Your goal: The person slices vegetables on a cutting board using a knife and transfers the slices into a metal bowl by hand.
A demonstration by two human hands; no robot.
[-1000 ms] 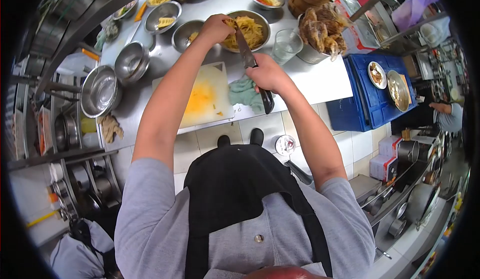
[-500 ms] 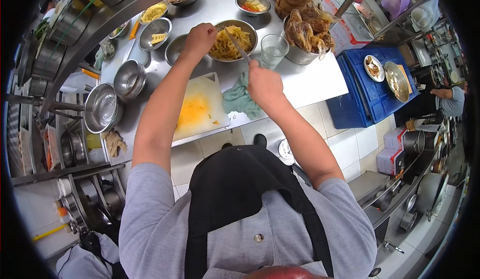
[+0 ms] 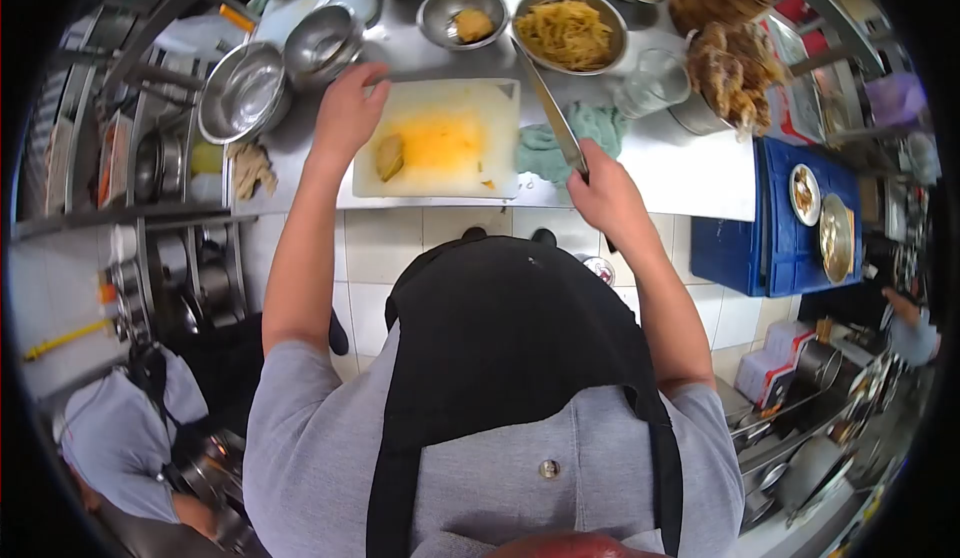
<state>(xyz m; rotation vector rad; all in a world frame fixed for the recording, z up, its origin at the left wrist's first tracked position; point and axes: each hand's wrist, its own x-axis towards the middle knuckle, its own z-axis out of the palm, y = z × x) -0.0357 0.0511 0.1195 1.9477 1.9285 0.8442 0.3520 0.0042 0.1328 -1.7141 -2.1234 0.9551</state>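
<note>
My right hand [image 3: 610, 193] is closed around the handle of a long knife [image 3: 553, 108]. Its blade points away from me, over the green cloth [image 3: 597, 130], with the tip by the bowl of yellow shreds [image 3: 570, 36]. My left hand [image 3: 350, 108] is off the upper left corner of the white cutting board [image 3: 440, 98], fingers bent loosely, thumb apart, holding nothing I can see. On the orange-stained board lies a yellow-green chunk of food [image 3: 389, 158]. Behind the board, a metal bowl [image 3: 462, 18] has a tan lump in it.
Metal bowls [image 3: 240, 93] stand at the left. A glass container [image 3: 655, 83] and a pot of browned poultry [image 3: 735, 73] are at the right, above a blue bin [image 3: 730, 248]. Another person [image 3: 130, 438] works behind me at the lower left.
My left hand has left the shreds bowl for the board's left side. The knife has come back toward me in my right hand. The yellow-green chunk now shows on the board.
</note>
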